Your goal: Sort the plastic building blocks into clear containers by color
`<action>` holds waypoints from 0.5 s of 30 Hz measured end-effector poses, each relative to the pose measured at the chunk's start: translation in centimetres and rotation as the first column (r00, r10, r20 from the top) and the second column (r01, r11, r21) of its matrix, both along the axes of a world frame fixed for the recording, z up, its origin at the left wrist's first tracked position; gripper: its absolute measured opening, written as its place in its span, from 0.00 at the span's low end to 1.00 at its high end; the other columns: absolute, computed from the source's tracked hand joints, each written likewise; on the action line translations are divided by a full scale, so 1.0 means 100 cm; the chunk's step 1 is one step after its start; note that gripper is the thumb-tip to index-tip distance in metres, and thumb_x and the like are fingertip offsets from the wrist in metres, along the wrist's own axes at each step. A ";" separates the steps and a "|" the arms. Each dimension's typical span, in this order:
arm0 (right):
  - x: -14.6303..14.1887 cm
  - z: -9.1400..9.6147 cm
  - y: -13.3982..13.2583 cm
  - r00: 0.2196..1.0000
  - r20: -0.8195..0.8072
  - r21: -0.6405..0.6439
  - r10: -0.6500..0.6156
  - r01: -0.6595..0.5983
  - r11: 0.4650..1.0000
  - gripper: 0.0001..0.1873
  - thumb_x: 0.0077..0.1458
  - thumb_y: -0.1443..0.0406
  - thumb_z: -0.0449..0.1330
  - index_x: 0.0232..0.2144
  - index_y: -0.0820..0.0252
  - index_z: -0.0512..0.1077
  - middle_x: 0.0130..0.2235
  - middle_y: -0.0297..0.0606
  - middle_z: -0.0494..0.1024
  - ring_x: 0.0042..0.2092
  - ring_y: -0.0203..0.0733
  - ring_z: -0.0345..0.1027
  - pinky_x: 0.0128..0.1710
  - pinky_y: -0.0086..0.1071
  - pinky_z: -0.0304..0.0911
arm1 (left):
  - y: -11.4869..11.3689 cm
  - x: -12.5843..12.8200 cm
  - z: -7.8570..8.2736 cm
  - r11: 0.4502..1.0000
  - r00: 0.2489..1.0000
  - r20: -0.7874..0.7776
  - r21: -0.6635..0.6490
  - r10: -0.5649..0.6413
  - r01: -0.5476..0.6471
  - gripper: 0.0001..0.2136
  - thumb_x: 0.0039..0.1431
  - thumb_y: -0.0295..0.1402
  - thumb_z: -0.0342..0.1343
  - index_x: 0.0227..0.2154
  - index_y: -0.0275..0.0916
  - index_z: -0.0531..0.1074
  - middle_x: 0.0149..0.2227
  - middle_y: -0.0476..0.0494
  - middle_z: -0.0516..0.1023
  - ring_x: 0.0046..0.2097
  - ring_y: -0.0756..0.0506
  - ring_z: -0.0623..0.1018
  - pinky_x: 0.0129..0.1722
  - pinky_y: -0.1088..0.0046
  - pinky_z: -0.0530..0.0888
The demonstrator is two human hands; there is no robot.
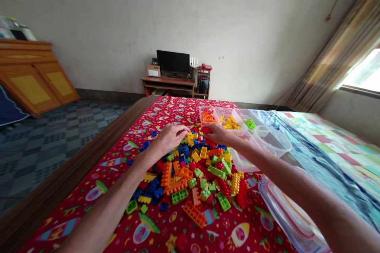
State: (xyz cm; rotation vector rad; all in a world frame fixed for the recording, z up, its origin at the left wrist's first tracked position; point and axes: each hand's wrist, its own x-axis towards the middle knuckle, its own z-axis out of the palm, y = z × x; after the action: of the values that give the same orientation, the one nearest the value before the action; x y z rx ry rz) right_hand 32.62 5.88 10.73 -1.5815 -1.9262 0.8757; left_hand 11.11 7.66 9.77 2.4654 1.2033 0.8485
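Observation:
My left hand reaches over the far side of a heap of plastic building blocks, its fingers bent together. A yellow building block is at its fingertips and seems to be in their grip. Opposite, my right hand has its fingers closed around a red building block, partly hidden by the hand. The heap mixes orange, green, blue, yellow and red blocks on a red patterned cloth. Just past my right hand stand clear plastic containers, one with orange blocks, another with yellow blocks.
Green blocks lie in a further container. A round clear tub stands to the right, and clear lids are stacked beneath my right forearm. A wooden edge borders the cloth on the left. Beyond, a monitor sits on a desk.

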 end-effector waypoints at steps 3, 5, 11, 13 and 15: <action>0.002 0.001 -0.001 0.996 -0.092 -0.079 0.020 -0.028 0.997 0.06 0.51 0.71 0.56 0.23 0.61 0.64 0.16 0.26 0.67 0.15 0.27 0.58 0.13 0.19 0.54 | 0.000 -0.001 0.001 1.000 1.000 -0.002 -0.018 0.005 -0.005 0.17 0.59 0.38 0.47 0.40 0.37 0.78 0.30 0.45 0.82 0.30 0.47 0.79 0.30 0.77 0.70; 0.004 0.002 -0.002 0.986 -0.167 -0.110 0.021 -0.040 0.993 0.07 0.49 0.70 0.58 0.22 0.61 0.63 0.15 0.26 0.68 0.14 0.27 0.58 0.12 0.19 0.53 | -0.001 -0.001 0.001 1.000 1.000 -0.003 -0.025 0.000 0.000 0.17 0.59 0.38 0.46 0.39 0.37 0.78 0.30 0.44 0.82 0.31 0.47 0.79 0.31 0.77 0.71; 0.009 0.002 -0.004 0.965 -0.256 -0.205 0.060 -0.115 0.972 0.08 0.50 0.67 0.59 0.22 0.60 0.64 0.16 0.28 0.70 0.15 0.29 0.62 0.13 0.19 0.58 | 0.000 -0.001 -0.001 0.999 1.000 -0.011 -0.037 -0.004 0.003 0.16 0.59 0.36 0.46 0.39 0.38 0.79 0.31 0.44 0.82 0.33 0.46 0.79 0.33 0.76 0.72; 0.011 0.002 -0.004 0.968 -0.248 -0.189 0.046 -0.095 0.977 0.09 0.51 0.66 0.58 0.22 0.60 0.63 0.15 0.27 0.69 0.15 0.28 0.61 0.12 0.19 0.56 | 0.000 -0.001 -0.001 1.000 1.000 -0.025 -0.031 -0.001 0.000 0.16 0.59 0.35 0.46 0.39 0.38 0.79 0.31 0.44 0.82 0.33 0.46 0.79 0.33 0.76 0.71; 0.014 0.003 -0.004 0.973 -0.226 -0.140 0.044 -0.077 0.987 0.10 0.53 0.65 0.57 0.22 0.60 0.62 0.15 0.27 0.69 0.14 0.27 0.58 0.11 0.19 0.53 | 0.001 0.000 -0.002 1.000 0.999 -0.033 -0.027 0.002 -0.002 0.16 0.59 0.35 0.47 0.39 0.37 0.79 0.31 0.43 0.82 0.32 0.46 0.79 0.33 0.76 0.71</action>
State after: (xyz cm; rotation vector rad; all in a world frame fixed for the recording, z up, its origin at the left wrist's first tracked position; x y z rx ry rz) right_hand 34.01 5.44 10.99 -1.4426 -1.7937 1.1925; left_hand 11.09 7.77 9.60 2.4666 1.2206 0.7894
